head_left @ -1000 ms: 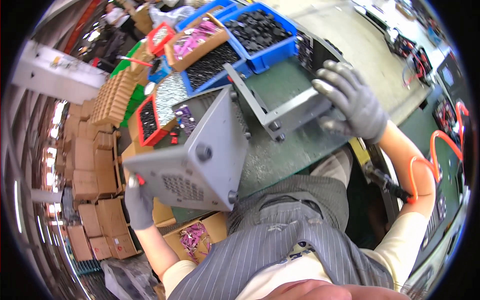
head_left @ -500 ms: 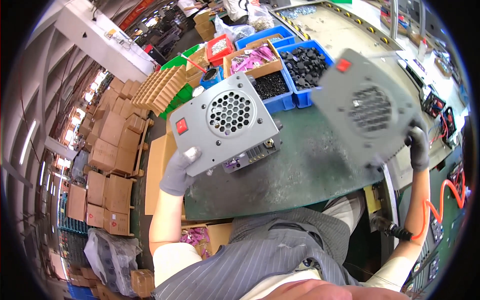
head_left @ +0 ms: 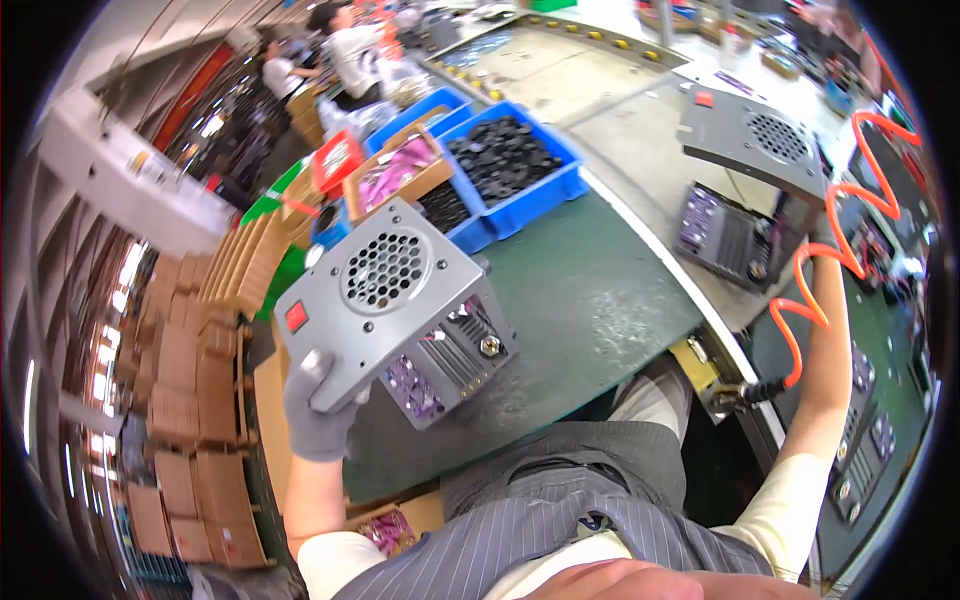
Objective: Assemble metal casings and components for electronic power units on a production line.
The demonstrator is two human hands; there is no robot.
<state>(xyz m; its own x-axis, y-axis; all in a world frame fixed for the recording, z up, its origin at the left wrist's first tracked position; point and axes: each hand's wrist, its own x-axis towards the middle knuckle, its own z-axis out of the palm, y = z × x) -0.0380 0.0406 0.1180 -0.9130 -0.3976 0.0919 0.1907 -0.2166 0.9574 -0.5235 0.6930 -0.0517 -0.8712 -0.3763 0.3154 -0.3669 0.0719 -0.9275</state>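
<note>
My left hand [head_left: 318, 412], in a grey glove, grips the near left edge of a grey metal device housing [head_left: 345, 335]. This housing has a round honeycomb vent and a red switch on top. Its open side shows a finned heat sink and purple circuit parts; it sits tilted over the green worktable [head_left: 600, 310]. Out to the right, my right hand [head_left: 823, 232] holds the right side of a second grey housing [head_left: 738, 130] of the same kind, above the pale conveyor belt. That housing hides most of the right hand's fingers.
Blue bins [head_left: 540, 185] of black parts stand at the table's far edge, beside a cardboard box [head_left: 400, 185] of purple pieces. An orange coiled hose [head_left: 790, 325] crosses near my right forearm. Cartons [head_left: 195, 370] are stacked at left. Two people work far off.
My right hand has carried the second housing outward from above the worktable to above the conveyor belt, turning it so its inner parts show. The view has swung right; the left hand keeps its hold.
</note>
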